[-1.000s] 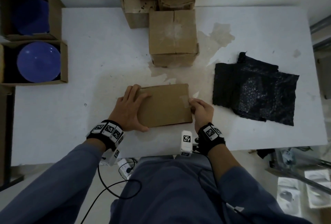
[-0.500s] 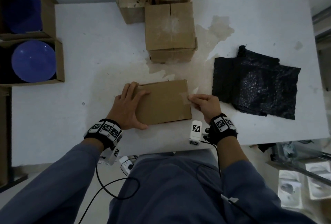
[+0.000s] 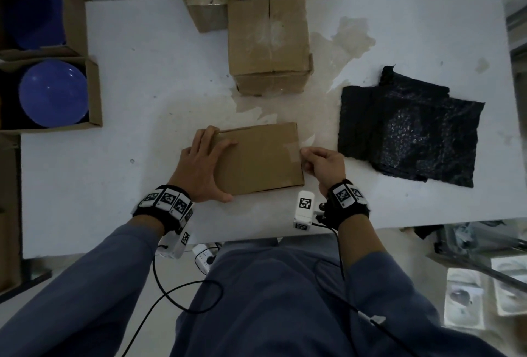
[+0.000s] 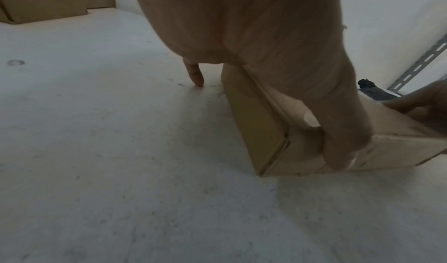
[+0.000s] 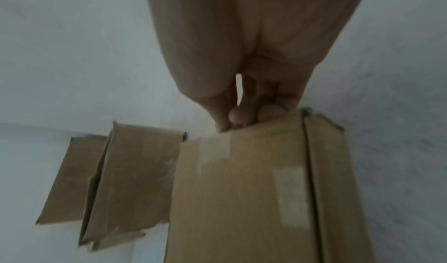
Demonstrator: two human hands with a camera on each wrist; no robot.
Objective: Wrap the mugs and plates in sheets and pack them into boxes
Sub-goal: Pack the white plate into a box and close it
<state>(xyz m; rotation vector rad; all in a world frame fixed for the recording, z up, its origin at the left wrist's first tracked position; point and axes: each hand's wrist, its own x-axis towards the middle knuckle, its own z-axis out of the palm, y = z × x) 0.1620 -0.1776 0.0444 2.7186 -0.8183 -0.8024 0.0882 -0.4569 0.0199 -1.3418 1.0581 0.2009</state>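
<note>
A flat closed cardboard box lies on the white table near its front edge. My left hand rests on the box's left end, fingers straight over the lid. Its thumb presses the near side of the box. My right hand pinches the right edge of the lid beside a strip of clear tape. The right wrist view shows those fingertips bunched at the box edge. Black bubble-wrap sheets lie to the right. A blue plate sits in an open box at the left.
A second open box with a blue dish stands at the far left. Closed cardboard boxes are stacked at the back centre. A brown stain marks the table. Shelving with packaged items sits low at the right.
My right fingertips have slipped from the tape on the lid to the box's right edge. The left hand and the box have stayed put; the head view has shifted a little.
</note>
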